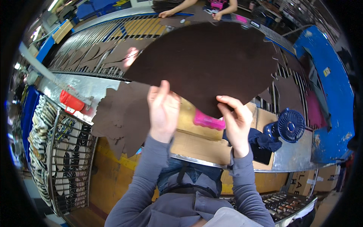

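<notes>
A large dark brown sheet of leather (204, 56) is raised in front of me, spanning the middle of the view and hiding much of the far side. My left hand (164, 109) is closed at its near edge, with the thumb pointing up. Further right, my right hand (238, 119) pinches the same edge between thumb and fingers. Below the sheet, between my hands, a bright pink handle (210, 122) rests over a cardboard piece (200, 145); its other end is hidden. A lighter brown leather piece (123, 113) hangs over the table edge on the left.
Beyond the table runs a slatted rack (102, 41) carrying brown pieces. A blurred hand (131, 56) shows past the sheet's left edge. Another person's hands (165, 13) work at the far side. A blue fan (290, 125) stands right, a red object (72, 100) left, above a wire cart (72, 162).
</notes>
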